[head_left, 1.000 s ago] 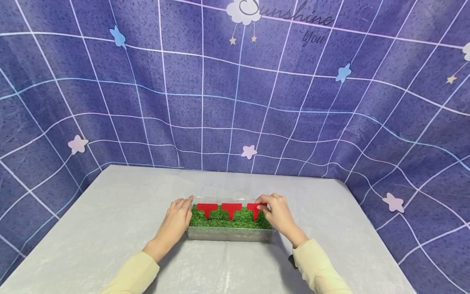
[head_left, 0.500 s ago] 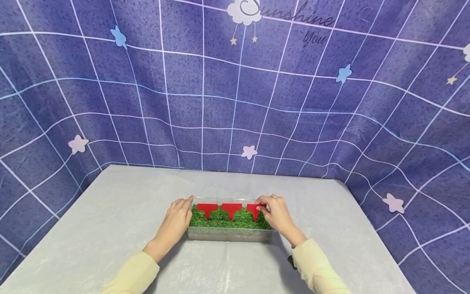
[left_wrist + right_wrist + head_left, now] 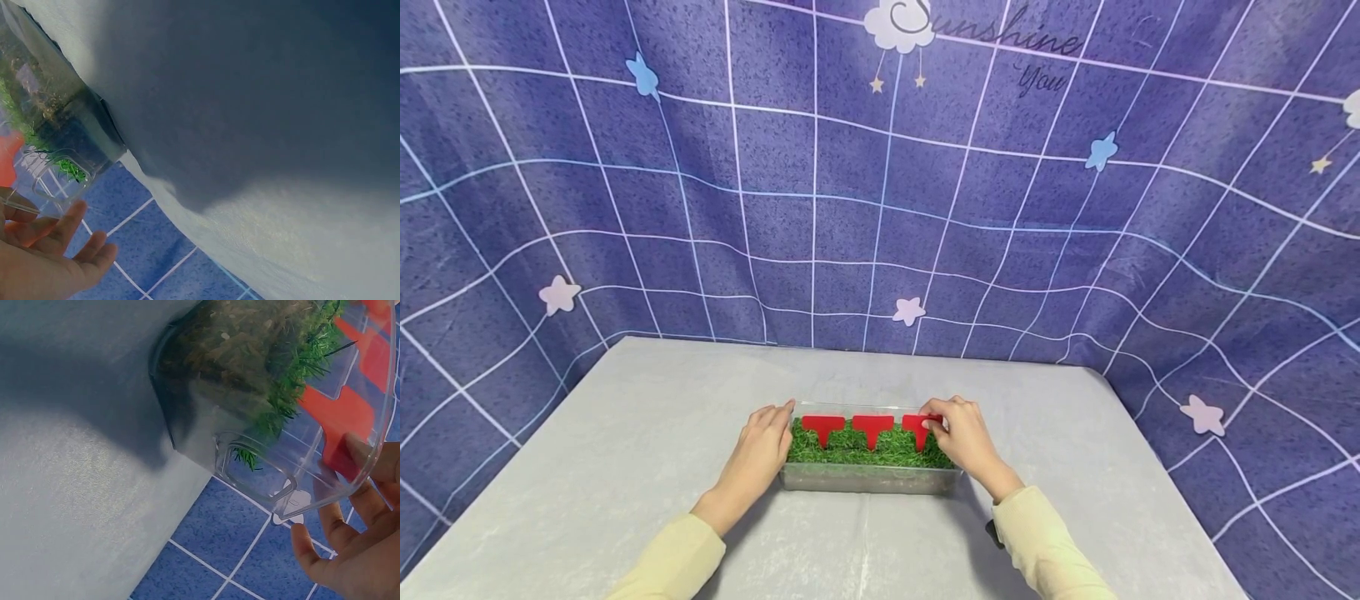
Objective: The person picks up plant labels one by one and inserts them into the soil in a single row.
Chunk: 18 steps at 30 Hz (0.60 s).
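A clear plastic box (image 3: 872,480) filled with green artificial grass (image 3: 895,456) sits on the table. Three red T-shaped plant labels stand upright in it: a left label (image 3: 823,423), a middle label (image 3: 873,423) and a right label (image 3: 913,423). My right hand (image 3: 966,435) pinches the right label's top bar between thumb and fingers, and the right wrist view shows this label (image 3: 340,422) through the clear wall. At the box's left end my left hand (image 3: 758,442) holds the rim; in the left wrist view, its fingers (image 3: 69,228) lie beside the moulded end handle.
The grey cloth-covered table (image 3: 700,383) extends around the box on all sides. Behind it and along both sides hangs a blue-purple curtain (image 3: 850,233) with white grid lines and stars.
My right hand shifts very slightly left, and the right label moves a little left with it. My left hand, the box and the other labels stay as they were.
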Motion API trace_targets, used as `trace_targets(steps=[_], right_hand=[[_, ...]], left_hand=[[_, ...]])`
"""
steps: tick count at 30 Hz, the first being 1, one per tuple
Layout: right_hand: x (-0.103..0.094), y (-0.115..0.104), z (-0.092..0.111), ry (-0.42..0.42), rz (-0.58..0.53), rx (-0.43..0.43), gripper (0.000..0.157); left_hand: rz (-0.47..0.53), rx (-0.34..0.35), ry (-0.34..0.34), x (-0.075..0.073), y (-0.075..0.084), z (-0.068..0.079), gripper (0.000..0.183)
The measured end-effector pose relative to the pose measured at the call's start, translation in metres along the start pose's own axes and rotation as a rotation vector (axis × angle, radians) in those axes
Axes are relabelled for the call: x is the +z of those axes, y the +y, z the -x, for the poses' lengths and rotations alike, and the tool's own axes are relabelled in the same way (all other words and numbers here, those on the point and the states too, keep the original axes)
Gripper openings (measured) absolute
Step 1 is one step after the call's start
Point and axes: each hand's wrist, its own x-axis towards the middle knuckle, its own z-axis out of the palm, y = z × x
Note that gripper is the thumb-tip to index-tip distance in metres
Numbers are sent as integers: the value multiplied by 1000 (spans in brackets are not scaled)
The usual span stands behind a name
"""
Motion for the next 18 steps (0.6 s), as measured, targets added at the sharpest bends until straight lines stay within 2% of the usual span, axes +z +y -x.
trace_targets(steps=[11, 18], right_hand=[[-4, -1, 1, -49, -30, 48, 12], [-5, -1, 1, -50, -43, 52, 11]], left_hand=[[-4, 9, 5, 0, 0, 0, 40], [-8, 12, 7, 0, 1, 0, 40]])
